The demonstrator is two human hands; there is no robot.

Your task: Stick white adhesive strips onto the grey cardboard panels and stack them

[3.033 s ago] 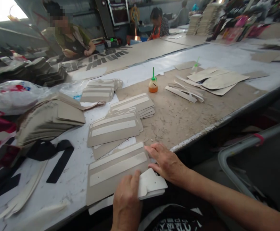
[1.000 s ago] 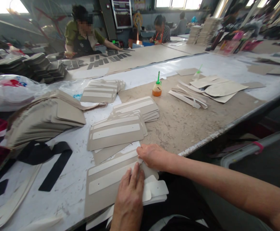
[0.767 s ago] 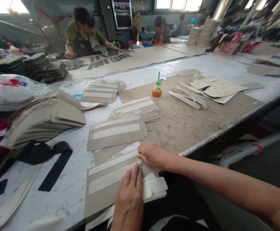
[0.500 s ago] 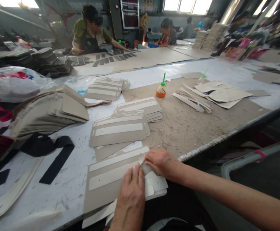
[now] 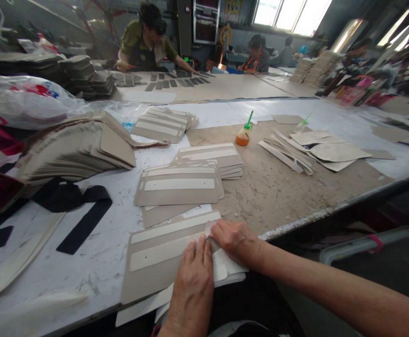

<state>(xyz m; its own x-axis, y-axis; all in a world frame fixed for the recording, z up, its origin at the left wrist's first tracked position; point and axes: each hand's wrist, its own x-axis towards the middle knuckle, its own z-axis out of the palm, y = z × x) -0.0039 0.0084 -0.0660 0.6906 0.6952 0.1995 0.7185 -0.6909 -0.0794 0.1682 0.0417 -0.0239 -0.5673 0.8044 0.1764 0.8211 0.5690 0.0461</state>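
Note:
A beige panel [image 5: 144,283] with two pale strips lies at the table's front edge. My left hand [image 5: 194,283] rests on it, fingers stretched out over the end of the nearer pale strip [image 5: 162,254]. Beside those fingertips, my right hand [image 5: 234,239] is closed in a pinch on the end of that strip, lifted at the panel's right side. Its fingertips are partly hidden. Loose white strips [image 5: 148,306] jut out under the panel and my left wrist. More white pieces [image 5: 222,267] sit between my hands and my lap.
Beyond the panel are stacked panels with strips [image 5: 176,195]. A glue bottle with a green nozzle [image 5: 243,135] stands behind them. Left are a black band [image 5: 85,229] and a fanned stack of beige pieces [image 5: 74,150]. Cut pieces [image 5: 338,152] lie right; a co-worker [image 5: 144,44] stands across.
The camera view has shifted slightly, so the table things appear farther right. Both hands stay at almost the same place on the panel, the right still pinching the strip's end.

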